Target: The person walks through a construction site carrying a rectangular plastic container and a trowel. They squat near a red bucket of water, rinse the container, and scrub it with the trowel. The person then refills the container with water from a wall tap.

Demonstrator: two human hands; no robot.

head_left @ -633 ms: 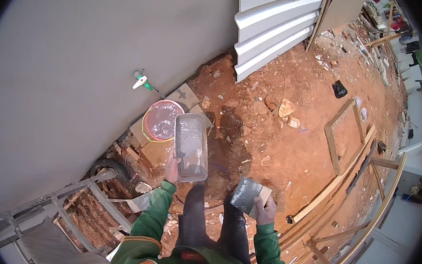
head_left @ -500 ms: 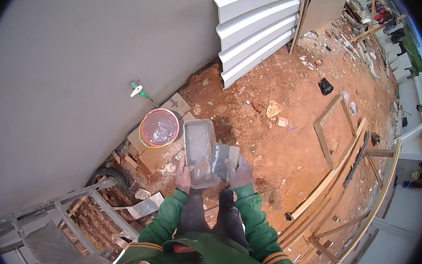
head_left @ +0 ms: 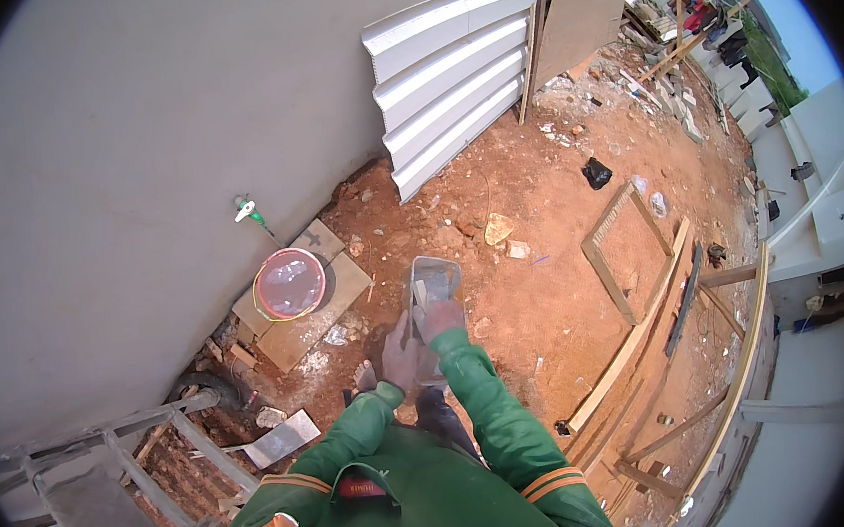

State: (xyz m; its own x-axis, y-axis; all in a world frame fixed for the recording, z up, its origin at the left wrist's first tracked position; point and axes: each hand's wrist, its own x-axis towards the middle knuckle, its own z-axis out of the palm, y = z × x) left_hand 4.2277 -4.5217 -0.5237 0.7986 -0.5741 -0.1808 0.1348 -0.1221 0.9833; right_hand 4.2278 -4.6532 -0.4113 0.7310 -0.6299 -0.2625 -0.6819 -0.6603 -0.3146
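Observation:
A rectangular, mortar-smeared grey pan [head_left: 450, 273] is in front of my body, over my legs. My left hand [head_left: 401, 354] is closed on its near left side, the fingers partly hidden. My right hand [head_left: 442, 320] reaches over the pan, closed on a flat scraper [head_left: 421, 293]. Only a pale strip of the scraper shows beside the fingers, inside the pan. A little mix seems to coat the pan's floor, but blur hides its depth.
A bucket of cloudy water [head_left: 289, 284] stands on tiles [head_left: 343, 283] under a wall tap [head_left: 248, 211]. Corrugated sheeting [head_left: 460, 69] leans on the grey wall. A wooden frame [head_left: 598, 263] and long timbers [head_left: 630, 341] lie right; a metal ladder-like frame [head_left: 128, 460] stands left.
My right hand has swung from the pan's right side to over its inside, taking the scraper along. The pan sits further right in view and is more tilted. The head view has shifted.

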